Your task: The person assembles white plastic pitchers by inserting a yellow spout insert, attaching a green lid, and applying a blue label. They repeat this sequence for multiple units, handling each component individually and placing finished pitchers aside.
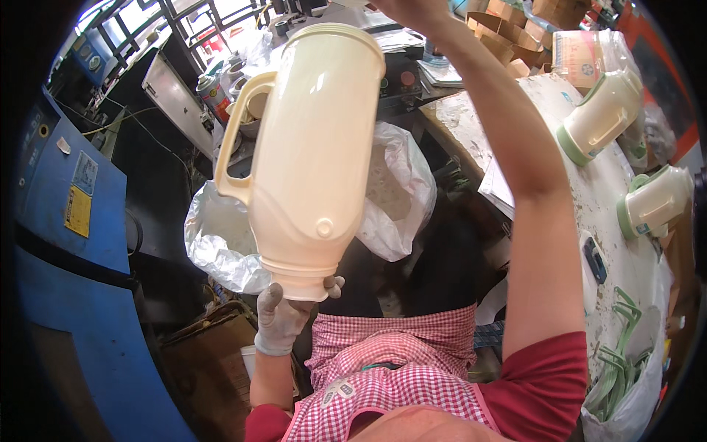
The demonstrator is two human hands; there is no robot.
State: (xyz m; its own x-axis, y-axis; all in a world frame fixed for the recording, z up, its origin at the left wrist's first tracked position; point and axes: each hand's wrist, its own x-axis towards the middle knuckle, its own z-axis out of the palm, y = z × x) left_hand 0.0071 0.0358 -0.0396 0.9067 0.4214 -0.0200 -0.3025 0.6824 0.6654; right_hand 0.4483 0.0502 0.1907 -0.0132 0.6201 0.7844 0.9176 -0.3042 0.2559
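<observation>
A tall cream plastic jug shell (313, 155) with a side handle is held up in front of me, wide end away, narrow neck toward me. My left hand (283, 317), in a white glove, grips the neck end from below. My right arm reaches up across the view; my right hand (401, 9) is at the top edge, above the far end of the jug, mostly cut off by the frame, and what it holds is hidden.
A white plastic bag (398, 191) lies open behind the jug. To the right, a worn white table (604, 221) carries two cream jugs with green bases (600, 114) (655, 202) and a bag of green plastic parts (622, 361). A blue machine (66, 243) stands left; cardboard boxes (508, 33) lie far back.
</observation>
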